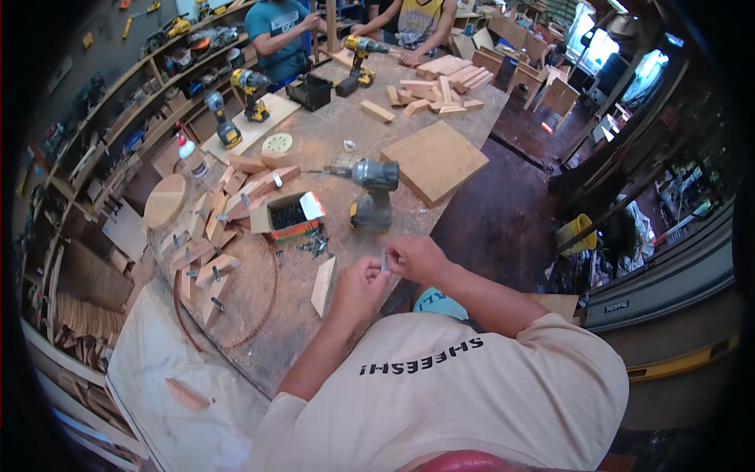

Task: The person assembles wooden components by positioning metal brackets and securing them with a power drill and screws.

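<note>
Over the near edge of the table, my left hand [362, 285] and my right hand [415, 259] meet with fingers pinched. Between their fingertips is a small, narrow grey piece [384, 263], too small to make out fully. A bare wooden block with slanted ends [323, 286] lies just left of my left hand. Beyond my hands a cordless drill [373, 197] stands on its battery, its bit pointing left. To its left is an open cardboard box [288, 216] of dark screws, with loose screws [316, 244] spilled beside it.
Wooden blocks with small metal plates [214, 271] crowd the table's left side, near a thin brown hoop [275, 287]. A square board [435, 161] lies at right. Farther off are more drills [252, 94], a black bin [309, 92], stacked wood pieces [456, 72] and two people.
</note>
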Demonstrator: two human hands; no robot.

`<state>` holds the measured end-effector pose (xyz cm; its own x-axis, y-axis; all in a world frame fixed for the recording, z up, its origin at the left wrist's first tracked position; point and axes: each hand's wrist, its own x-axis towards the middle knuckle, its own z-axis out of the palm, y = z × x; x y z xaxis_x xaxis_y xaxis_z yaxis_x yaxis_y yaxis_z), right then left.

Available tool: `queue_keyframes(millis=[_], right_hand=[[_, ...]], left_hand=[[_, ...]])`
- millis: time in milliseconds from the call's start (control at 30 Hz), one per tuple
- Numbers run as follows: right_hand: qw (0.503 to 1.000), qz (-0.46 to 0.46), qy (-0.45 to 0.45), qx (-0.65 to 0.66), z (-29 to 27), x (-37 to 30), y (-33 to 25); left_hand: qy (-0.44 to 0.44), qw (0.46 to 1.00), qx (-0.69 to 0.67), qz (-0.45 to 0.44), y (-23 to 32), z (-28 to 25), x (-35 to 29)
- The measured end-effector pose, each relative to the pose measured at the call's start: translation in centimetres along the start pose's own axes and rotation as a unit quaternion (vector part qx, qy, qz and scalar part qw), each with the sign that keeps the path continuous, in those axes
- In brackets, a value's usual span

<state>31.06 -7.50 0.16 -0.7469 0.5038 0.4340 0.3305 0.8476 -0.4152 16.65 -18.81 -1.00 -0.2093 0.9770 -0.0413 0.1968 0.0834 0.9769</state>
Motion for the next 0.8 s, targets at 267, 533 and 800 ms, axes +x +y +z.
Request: queue_keyframes(millis=[267, 533, 800], right_hand=[[0.996, 0.035, -0.035, 0.074, 1.9, 1.7, -2.0], [0.994, 0.062, -0.054, 0.078, 5.4, 3.3, -4.0], [0.971, 0.079, -0.198, 0.112, 7.9, 1.5, -4.0]], left_hand=[[0.066, 0.998, 0.018, 0.016, -2.0, -3.0, 1.0], [0.098, 0.995, 0.025, 0.002, -3.9, -6.2, 0.2], [0.05, 0.998, -0.03, 0.003, -9.1, -4.8, -0.5]])
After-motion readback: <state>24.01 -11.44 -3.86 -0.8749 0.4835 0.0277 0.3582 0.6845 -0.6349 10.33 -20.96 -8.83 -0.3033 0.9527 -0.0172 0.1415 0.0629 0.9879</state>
